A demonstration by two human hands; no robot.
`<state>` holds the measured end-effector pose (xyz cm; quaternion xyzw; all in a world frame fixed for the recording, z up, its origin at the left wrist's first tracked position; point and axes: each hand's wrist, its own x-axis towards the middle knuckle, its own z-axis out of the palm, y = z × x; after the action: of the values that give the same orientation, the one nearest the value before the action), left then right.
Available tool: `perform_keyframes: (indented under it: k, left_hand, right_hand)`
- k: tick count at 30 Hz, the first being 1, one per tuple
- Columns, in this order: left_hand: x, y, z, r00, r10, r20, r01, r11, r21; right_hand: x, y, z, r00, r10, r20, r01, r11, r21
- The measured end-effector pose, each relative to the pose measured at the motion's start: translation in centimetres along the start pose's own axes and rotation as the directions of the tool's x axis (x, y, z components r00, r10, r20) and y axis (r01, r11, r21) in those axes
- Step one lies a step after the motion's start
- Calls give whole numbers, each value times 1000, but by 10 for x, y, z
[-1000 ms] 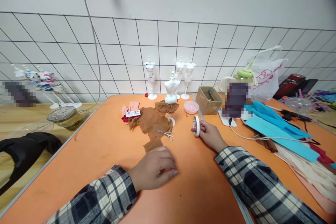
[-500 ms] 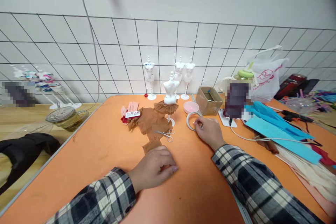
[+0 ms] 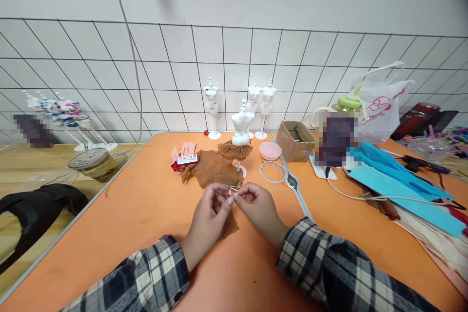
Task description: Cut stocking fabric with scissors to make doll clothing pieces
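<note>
My left hand (image 3: 206, 217) and my right hand (image 3: 262, 210) meet over the middle of the table, thumbs and forefingers pinched close together. A small pale bit seems to be between the fingertips, too small to make out. Just behind the fingers lie small metal scissors (image 3: 234, 187), partly hidden. Brown fabric (image 3: 212, 168) is spread beyond them, and a piece of it shows under my left hand. A small white dress form (image 3: 241, 130) with a brown ruffle (image 3: 234, 150) round its base stands behind. To the right, a thin white ring (image 3: 262, 174) lies flat.
A pink bowl (image 3: 270, 150) and a cardboard box (image 3: 295, 142) stand at the back right. More white dress forms (image 3: 211, 105) line the wall. Blue fabric (image 3: 398, 185), a cable (image 3: 387, 197) and a glue gun (image 3: 426, 164) lie on the right. Pink cloth (image 3: 187, 149) lies back left.
My right hand has let go of the white ring and moved left to my left hand. My left hand has risen and turned, its fingers now pinched. The ring lies flat.
</note>
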<state>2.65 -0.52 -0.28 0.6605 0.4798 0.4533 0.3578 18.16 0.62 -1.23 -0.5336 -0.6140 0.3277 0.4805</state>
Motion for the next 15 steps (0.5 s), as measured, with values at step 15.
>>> perform_keyframes:
  k: [15]
  left_hand:
    - [10, -1, -16, 972, 175, 156, -200, 967, 160]
  right_hand:
    - [-2, 3, -20, 903, 119, 412, -329, 809, 487]
